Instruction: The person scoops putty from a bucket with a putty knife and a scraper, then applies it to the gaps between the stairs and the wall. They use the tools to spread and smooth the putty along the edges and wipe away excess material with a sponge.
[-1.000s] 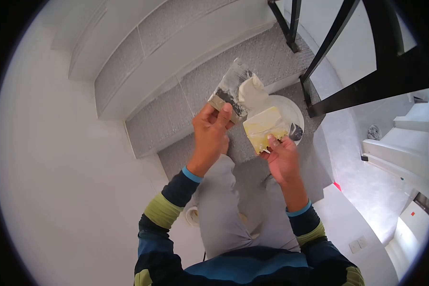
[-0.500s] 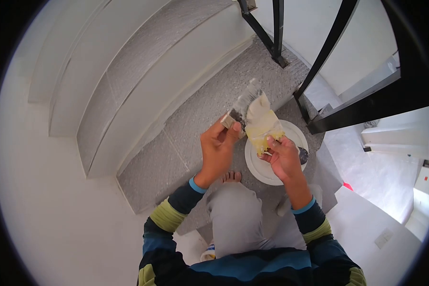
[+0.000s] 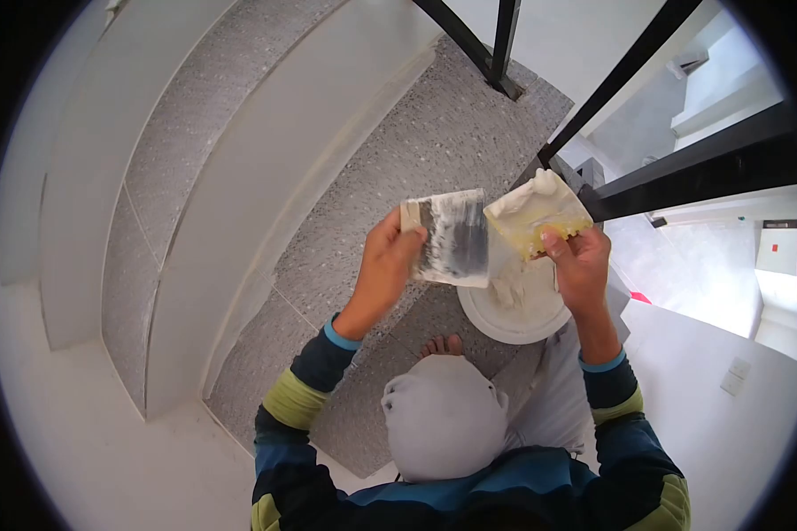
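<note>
My left hand [image 3: 388,264] grips the edge of a flat, dark scraper blade [image 3: 456,237] smeared with white paste. In my right hand [image 3: 580,264] is a yellowish scraper [image 3: 540,212] that carries a thick lump of white paste along its upper part. The two scrapers are held side by side, close to each other. Below them, a round white bucket lid [image 3: 515,310] has more white paste on it; the scrapers and my right hand hide part of it.
Grey speckled stair treads [image 3: 363,212] with white risers [image 3: 230,177] curve up on the left. Black metal railing bars [image 3: 624,75] stand at the upper right. My bare foot [image 3: 441,344] and knee [image 3: 445,416] are below the hands.
The two scrapers have come apart. The left one is turned so its broad smeared face shows, and my right hand has moved up and right with the yellowish one. My view has also shifted.
</note>
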{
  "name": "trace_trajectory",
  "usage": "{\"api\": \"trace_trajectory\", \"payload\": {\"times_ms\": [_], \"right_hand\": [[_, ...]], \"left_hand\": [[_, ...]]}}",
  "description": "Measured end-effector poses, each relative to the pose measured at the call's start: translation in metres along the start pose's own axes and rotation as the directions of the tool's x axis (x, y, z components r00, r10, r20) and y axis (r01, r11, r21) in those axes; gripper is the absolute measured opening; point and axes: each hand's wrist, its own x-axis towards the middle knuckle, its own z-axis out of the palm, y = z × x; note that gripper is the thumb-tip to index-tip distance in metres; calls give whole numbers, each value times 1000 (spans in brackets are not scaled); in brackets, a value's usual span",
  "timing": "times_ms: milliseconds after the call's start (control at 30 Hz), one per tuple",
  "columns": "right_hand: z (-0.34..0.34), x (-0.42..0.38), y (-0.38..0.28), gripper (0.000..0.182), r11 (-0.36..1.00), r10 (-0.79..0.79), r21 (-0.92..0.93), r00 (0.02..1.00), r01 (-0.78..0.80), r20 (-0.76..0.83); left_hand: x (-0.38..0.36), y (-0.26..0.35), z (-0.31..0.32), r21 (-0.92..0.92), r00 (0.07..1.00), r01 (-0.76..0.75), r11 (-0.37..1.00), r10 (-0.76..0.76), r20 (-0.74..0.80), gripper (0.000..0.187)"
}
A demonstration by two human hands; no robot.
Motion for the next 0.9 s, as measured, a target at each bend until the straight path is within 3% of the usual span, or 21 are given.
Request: {"api": "trace_trajectory", "payload": {"times_ms": [33, 67, 100, 133, 167, 200, 233, 300, 367, 500, 567, 700, 733, 767, 833, 900], "right_hand": [[1, -4, -2, 21, 969, -124, -213, 992, 127, 26], [5, -6, -4, 21, 966, -126, -225, 992, 127, 18], [12, -6, -9, 22, 819, -334, -462, 937, 340, 98], [18, -5, -12, 25, 570, -492, -644, 840, 509, 229], [20, -4, -10, 25, 561, -486, -660, 844, 499, 226], [20, -5, -3, 31, 241, -545, -744, 721, 623, 428], [15, -8, 5, 38, -102, -507, -726, 592, 680, 626], [-7, -17, 11, 39, -203, -429, -779, 661, 593, 615], [-40, -29, 19, 36, -185, -284, -843, 793, 505, 538], [-113, -67, 63, 30, -237, -69, -789, 800, 567, 596], [-130, -83, 88, 26, -83, 103, -704, 709, 705, 697], [-121, -93, 124, 21, -111, 85, -706, 714, 700, 695], [-123, -97, 138, 19, -88, 188, -723, 724, 685, 663], [-127, -105, 146, 19, -89, 192, -724, 725, 685, 662], [-119, -114, 142, 19, -234, 429, -614, 647, 754, 630], [-109, -107, 131, 18, -240, 469, -586, 621, 774, 628]], "left_hand": [[3, -3, 0, -10, 1000, 1, 1000, -1, 11, 25], [7, -5, 2, -188, 991, 123, 975, -130, -24, 28], [9, -6, 3, -362, 964, 233, 903, -262, -33, 31], [12, -6, 2, -370, 965, 238, 898, -263, -18, 31], [13, -9, 4, -378, 966, 241, 894, -257, 7, 32], [13, -13, 6, -387, 965, 254, 886, -261, 36, 32], [14, -16, 6, -398, 956, 286, 871, -285, 63, 32], [16, -19, 1, -339, 987, 153, 928, -158, 13, 33], [20, -18, -12, -348, 986, 164, 923, -157, 47, 33], [27, -29, -21, -362, 991, 133, 923, -122, 53, 34], [27, -31, -17, -372, 988, 151, 916, -147, 39, 33], [34, -42, -19, -378, 994, 110, 919, -98, 51, 30], [34, -43, -19, -369, 996, 91, 925, -82, 40, 29], [33, -43, -20, -373, 996, 93, 923, -83, 41, 29], [33, -35, -23, -402, 994, 90, 911, -106, -16, 27], [30, -30, -31, -406, 996, 68, 911, -87, -27, 27]]}}
